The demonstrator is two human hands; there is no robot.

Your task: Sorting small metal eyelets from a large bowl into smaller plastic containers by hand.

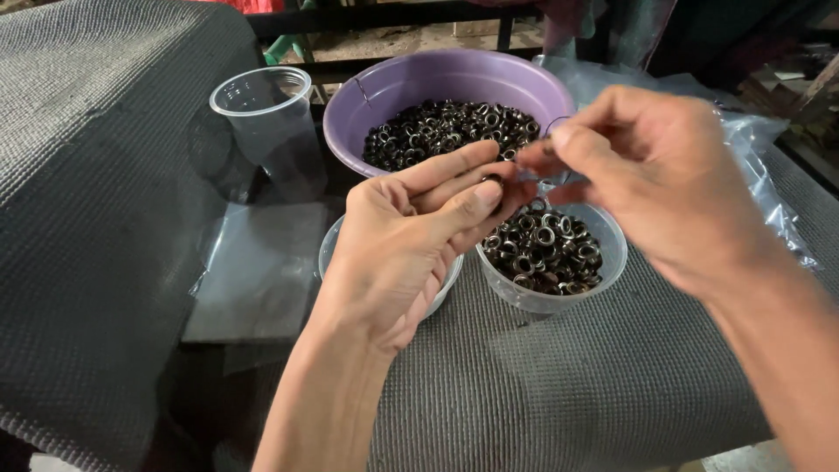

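My left hand [411,240] pinches a small dark metal eyelet [495,180] between thumb and fingers, above two clear plastic cups. My right hand [651,170] meets it from the right, its fingertips closed on a thin wire loop [554,125] at the eyelet. Below the hands, a clear cup [549,297] is filled with dark metal eyelets [544,245]. A second clear cup [329,248] sits mostly hidden under my left hand. Behind them a purple bowl [393,83] holds many more eyelets [450,131].
An empty clear plastic cup [266,122] stands left of the purple bowl. Clear plastic sheets lie at the left [253,262] and at the right [760,175]. Grey textured mat [87,218] covers the surfaces, with a dark gap between two sections at the lower left.
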